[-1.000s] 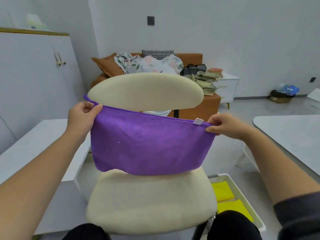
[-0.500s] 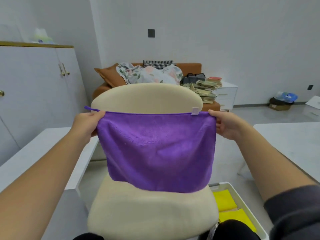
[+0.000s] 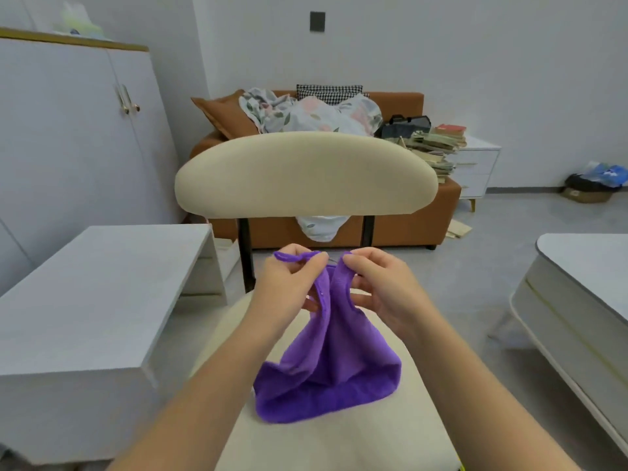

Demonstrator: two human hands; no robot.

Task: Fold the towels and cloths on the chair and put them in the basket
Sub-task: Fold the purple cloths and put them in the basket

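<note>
The purple cloth (image 3: 326, 368) hangs doubled from both grips, its two top corners held side by side and its rounded lower fold resting on the chair seat (image 3: 339, 443) below them. The left grip (image 3: 289, 283) is closed on one corner, pinching it between thumb and fingers; a thin purple loop of the hem pokes out past its knuckles on the far side. The right grip (image 3: 380, 287) pinches the other corner in the same way, just beside the left grip, with their fingertips almost meeting.

Beyond both grips rises the chair's cream backrest (image 3: 306, 175) on two dark posts. To the left of the left grip stands a low white surface (image 3: 102, 300), and past it a tall white cabinet (image 3: 68, 130). To the right of the right grip is the rounded corner of another white surface (image 3: 584, 277). Far behind the grips is a brown sofa (image 3: 401, 229) with floral bedding (image 3: 316, 113) heaped on it, with a stack of books (image 3: 435, 144) toward its right end.
</note>
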